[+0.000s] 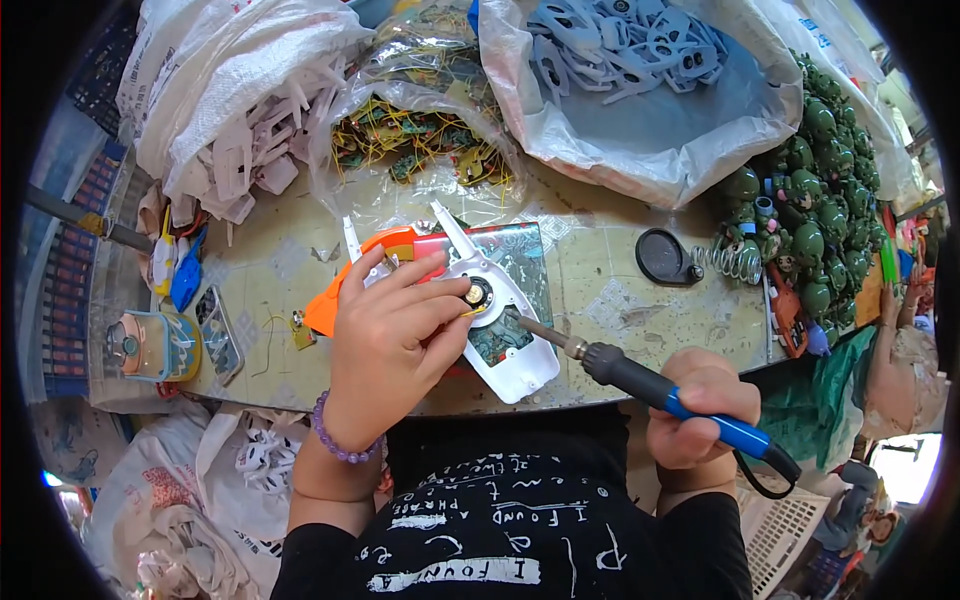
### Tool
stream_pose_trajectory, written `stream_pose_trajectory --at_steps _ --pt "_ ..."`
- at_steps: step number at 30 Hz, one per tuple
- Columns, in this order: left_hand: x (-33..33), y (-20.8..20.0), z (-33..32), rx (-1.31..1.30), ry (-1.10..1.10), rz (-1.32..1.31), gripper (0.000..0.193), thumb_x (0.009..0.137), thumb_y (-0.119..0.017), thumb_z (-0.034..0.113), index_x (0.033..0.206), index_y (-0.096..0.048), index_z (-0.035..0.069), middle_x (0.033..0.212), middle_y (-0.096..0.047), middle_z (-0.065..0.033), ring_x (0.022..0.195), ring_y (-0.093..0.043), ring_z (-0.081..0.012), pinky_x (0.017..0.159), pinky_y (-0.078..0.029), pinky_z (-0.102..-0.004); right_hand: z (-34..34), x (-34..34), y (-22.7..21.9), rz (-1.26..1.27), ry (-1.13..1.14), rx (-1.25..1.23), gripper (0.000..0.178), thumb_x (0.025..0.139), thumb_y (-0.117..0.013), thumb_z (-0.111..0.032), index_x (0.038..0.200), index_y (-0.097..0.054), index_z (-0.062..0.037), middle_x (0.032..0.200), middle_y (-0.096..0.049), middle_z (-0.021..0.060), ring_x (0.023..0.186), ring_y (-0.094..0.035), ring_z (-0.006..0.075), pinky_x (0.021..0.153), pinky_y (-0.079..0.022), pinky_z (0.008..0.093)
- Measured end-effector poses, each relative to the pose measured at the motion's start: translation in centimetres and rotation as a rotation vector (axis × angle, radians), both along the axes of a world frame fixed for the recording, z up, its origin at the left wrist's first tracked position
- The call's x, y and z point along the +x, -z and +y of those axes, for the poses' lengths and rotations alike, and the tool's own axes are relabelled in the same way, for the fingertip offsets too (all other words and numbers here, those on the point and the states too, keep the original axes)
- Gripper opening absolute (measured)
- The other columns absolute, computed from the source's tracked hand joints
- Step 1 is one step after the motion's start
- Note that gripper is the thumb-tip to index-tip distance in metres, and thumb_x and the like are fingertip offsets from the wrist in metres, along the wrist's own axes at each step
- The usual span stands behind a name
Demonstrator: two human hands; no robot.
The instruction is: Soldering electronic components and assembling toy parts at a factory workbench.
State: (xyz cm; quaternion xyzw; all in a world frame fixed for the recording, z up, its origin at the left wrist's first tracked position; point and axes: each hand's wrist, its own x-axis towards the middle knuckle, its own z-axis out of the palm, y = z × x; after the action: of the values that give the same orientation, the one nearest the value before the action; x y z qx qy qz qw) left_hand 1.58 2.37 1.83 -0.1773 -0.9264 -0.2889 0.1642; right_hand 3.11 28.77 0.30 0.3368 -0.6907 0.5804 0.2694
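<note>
My left hand [385, 325] lies across a white plastic shell [520, 372], thumb and fingers closed in around a small round black speaker [480, 293] set in it. A thin yellow wire shows by the fingertips. An orange plastic piece [325, 303] sticks out beyond that hand, partly hidden under it. In my right hand [700, 415] is a soldering iron [630, 376] with a blue and black handle. Its tip points left, close to the speaker's right side; whether it touches anything cannot be made out. Beneath the shell lies a dark patterned sheet [525, 245].
A soldering iron stand with a black dish [665, 257] and coiled spring [735, 263] sits right, near heaped green toy parts [815, 215]. Bags of pale blue parts [630, 45] and wired circuit boards [420, 140] line the back. A bottle [160, 347] and phone [218, 335] stand left.
</note>
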Motion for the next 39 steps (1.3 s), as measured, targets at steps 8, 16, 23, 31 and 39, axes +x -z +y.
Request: stream_pose_trajectory --at_steps 8,16,23,31,39 --pt "0.0 -0.1 -0.2 0.032 0.012 -0.062 0.005 0.075 -0.07 0.008 0.08 -0.071 0.007 0.095 -0.073 -0.0056 0.11 -0.063 -0.025 0.104 -0.031 -0.0488 -1.4 -1.1 -0.2 0.03 -0.05 0.077 0.033 0.095 -0.054 -0.039 0.099 -0.046 -0.0072 0.066 -0.049 0.0023 0.046 -0.048 0.0123 0.044 -0.04 0.0261" --pt "0.0 0.1 -0.1 0.004 0.009 -0.009 0.003 0.075 -0.069 0.012 0.076 -0.07 0.009 0.094 -0.072 -0.0043 0.105 -0.065 -0.0237 0.103 -0.032 -0.0502 -1.7 -1.1 -0.4 0.03 -0.035 0.091 0.033 0.095 -0.053 -0.04 0.099 -0.046 -0.0079 0.061 -0.048 0.0015 0.045 -0.047 0.0129 0.044 -0.039 0.0271" --pt "0.2 0.2 0.2 -0.009 -0.01 0.01 0.003 0.075 -0.07 0.01 0.077 -0.07 0.008 0.093 -0.072 -0.0041 0.104 -0.065 -0.0232 0.104 -0.031 -0.0503 -1.1 -1.4 -1.0 0.075 -0.126 0.159 0.028 0.089 -0.061 -0.031 0.099 -0.052 -0.0067 0.061 -0.053 0.0039 0.048 -0.052 0.0203 0.045 -0.04 0.0316" --pt "0.1 0.3 0.5 -0.005 -0.037 0.027 0.003 0.074 -0.071 0.01 0.077 -0.07 0.008 0.092 -0.072 -0.0034 0.103 -0.066 -0.0227 0.105 -0.03 -0.0502 -0.7 -1.6 -1.6 0.1 -0.201 0.222 0.029 0.082 -0.069 -0.021 0.102 -0.056 -0.0042 0.065 -0.057 0.0052 0.053 -0.056 0.0241 0.047 -0.042 0.0344" --pt "0.0 0.5 0.5 0.005 -0.046 0.035 0.003 0.075 -0.07 0.01 0.077 -0.069 0.008 0.092 -0.072 -0.0033 0.103 -0.066 -0.0219 0.105 -0.03 -0.0498 -1.3 -1.2 -1.1 0.124 -0.083 0.215 0.031 0.095 -0.054 -0.041 0.094 -0.05 -0.0106 0.06 -0.049 0.0016 0.044 -0.047 0.0179 0.042 -0.037 0.031"
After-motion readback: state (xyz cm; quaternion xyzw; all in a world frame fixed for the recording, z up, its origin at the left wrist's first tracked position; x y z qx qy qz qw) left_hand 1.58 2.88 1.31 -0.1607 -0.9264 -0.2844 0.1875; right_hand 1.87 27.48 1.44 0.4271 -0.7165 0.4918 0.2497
